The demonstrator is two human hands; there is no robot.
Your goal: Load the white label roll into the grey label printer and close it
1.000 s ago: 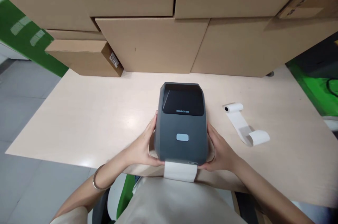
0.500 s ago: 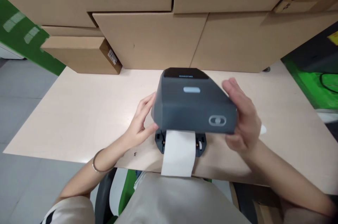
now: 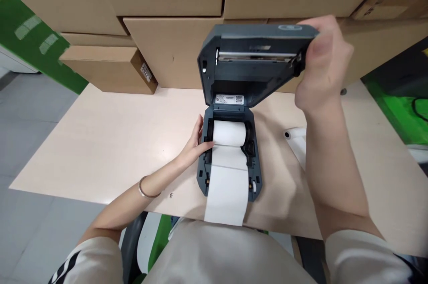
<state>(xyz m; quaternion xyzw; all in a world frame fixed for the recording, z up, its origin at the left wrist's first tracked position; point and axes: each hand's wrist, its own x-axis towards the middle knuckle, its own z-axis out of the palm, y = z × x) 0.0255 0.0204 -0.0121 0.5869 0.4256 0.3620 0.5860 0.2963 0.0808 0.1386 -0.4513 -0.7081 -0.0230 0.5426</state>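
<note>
A dark grey label printer (image 3: 257, 159) stands on the table with its lid (image 3: 230, 39) raised and tilted back. My right hand (image 3: 326, 59) is closed around the lid's front right corner. My left hand (image 3: 197, 143) clasps the left side of the printer's base, fingers outside and thumb over the edge, its tip beside the label roll. Inside the base sits a white label roll (image 3: 229, 133). From it a label strip (image 3: 227, 190) runs forward out of the printer and past the table's front edge. A sticker with a code (image 3: 229, 99) shows inside the lid.
A small rolled piece of white paper (image 3: 296, 134) lies to the right, partly behind my right forearm. Large cardboard boxes (image 3: 174, 52) line the back of the table (image 3: 133, 132). A flat cardboard box (image 3: 100, 67) stands at the back left.
My right hand has swung the printer's lid up and back, exposing the label roll inside. My left hand has shifted slightly right, its thumb now over the base's edge.
</note>
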